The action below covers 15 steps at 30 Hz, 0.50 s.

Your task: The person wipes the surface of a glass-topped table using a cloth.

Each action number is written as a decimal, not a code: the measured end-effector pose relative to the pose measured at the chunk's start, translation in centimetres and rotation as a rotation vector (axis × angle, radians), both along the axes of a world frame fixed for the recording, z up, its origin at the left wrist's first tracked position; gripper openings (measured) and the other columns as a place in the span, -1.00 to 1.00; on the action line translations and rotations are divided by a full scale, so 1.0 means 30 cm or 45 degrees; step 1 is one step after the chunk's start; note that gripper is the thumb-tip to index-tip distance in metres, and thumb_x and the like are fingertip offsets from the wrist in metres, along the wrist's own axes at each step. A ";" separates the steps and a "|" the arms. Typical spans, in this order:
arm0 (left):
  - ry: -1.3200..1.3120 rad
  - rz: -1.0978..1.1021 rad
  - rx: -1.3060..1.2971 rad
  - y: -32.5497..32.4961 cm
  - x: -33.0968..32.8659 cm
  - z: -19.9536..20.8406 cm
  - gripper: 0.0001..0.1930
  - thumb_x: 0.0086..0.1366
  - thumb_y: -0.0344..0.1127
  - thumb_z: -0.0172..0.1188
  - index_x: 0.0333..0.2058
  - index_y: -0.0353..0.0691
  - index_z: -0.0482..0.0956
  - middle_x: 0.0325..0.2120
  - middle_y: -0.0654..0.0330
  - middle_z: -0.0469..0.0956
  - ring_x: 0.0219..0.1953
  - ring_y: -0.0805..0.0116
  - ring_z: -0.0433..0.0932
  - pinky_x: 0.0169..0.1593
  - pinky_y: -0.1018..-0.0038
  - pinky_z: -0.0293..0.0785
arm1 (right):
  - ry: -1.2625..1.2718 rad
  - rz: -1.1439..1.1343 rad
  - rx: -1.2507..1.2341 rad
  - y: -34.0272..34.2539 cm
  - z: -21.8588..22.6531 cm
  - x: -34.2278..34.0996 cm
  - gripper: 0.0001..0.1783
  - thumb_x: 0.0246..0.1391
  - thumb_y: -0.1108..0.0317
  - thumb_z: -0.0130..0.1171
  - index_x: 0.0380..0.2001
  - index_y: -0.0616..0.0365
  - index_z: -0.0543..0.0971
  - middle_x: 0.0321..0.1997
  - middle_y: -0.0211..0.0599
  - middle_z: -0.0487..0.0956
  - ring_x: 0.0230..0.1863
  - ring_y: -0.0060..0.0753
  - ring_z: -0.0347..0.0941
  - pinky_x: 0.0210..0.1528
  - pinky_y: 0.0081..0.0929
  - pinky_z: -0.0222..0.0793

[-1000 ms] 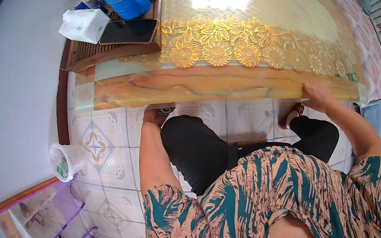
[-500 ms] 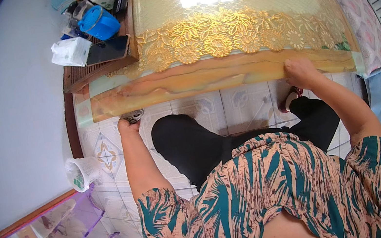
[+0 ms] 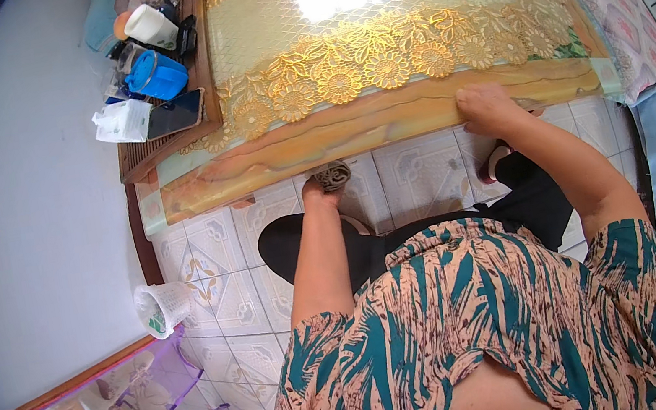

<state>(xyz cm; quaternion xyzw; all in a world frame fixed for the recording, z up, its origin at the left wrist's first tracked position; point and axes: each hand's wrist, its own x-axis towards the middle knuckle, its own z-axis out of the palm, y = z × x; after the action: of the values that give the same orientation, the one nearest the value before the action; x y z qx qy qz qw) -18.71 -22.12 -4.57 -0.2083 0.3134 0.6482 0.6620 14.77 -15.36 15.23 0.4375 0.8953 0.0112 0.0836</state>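
Note:
My left hand [image 3: 321, 193] is closed around a bunched grey-brown cloth [image 3: 333, 175]. It is below the front edge of the table [image 3: 286, 153], left of its middle, and the cloth's far side comes close to that edge; whether they touch I cannot tell. My right hand [image 3: 488, 109] rests on the same edge farther right, fingers curled over it. A clear cover lies over the tabletop, with a gold lace-patterned cloth [image 3: 339, 80] of flowers and netting showing on it.
On the table's left end a slatted wooden tray [image 3: 167, 148] carries a blue mug [image 3: 157, 75], a white tissue pack [image 3: 123, 122], a phone [image 3: 176, 115] and a white cup [image 3: 151, 28]. A white basket [image 3: 165, 307] and a purple-edged rack [image 3: 152, 392] stand left. Quilted fabric [image 3: 622, 17] lies right.
My left hand has moved right along below the table's front edge with the cloth, from the left end toward the middle. The right hand stays on the edge. The view has shifted slightly.

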 end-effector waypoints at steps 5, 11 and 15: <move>0.260 0.069 -0.026 -0.047 -0.069 0.071 -0.70 0.35 -0.33 -0.19 -0.05 -0.31 0.42 -0.10 0.00 0.50 -0.09 0.07 0.50 0.02 0.07 0.46 | 0.072 -0.002 0.018 0.002 -0.008 -0.013 -0.82 -0.32 0.42 0.23 -0.51 0.15 0.52 -0.37 -0.21 0.52 -0.19 -0.11 0.45 -0.25 -0.19 0.34; 0.915 0.311 0.133 -0.154 -0.214 0.301 -0.68 0.23 -0.51 -0.09 -0.01 -0.27 0.33 -0.15 0.02 0.48 -0.20 0.09 0.56 -0.16 0.17 0.58 | 0.106 -0.012 0.106 0.001 -0.022 -0.009 -0.89 -0.30 0.45 0.17 -0.56 0.17 0.54 -0.43 -0.18 0.55 -0.28 -0.09 0.49 -0.31 -0.20 0.38; 1.165 0.352 0.228 -0.138 -0.118 0.272 -0.63 0.25 -0.50 -0.10 0.06 -0.23 0.23 -0.10 0.07 0.43 -0.17 0.18 0.53 -0.17 0.24 0.57 | 0.155 0.058 0.130 0.015 -0.052 -0.013 -0.90 -0.28 0.47 0.13 -0.55 0.17 0.55 -0.42 -0.15 0.56 -0.27 -0.11 0.50 -0.30 -0.23 0.40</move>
<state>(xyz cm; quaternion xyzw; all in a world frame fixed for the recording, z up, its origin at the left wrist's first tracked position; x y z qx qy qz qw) -22.26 -26.25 3.58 0.1162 0.4846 0.7797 0.3792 14.38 -14.90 13.68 0.4204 0.9067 0.0323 0.0064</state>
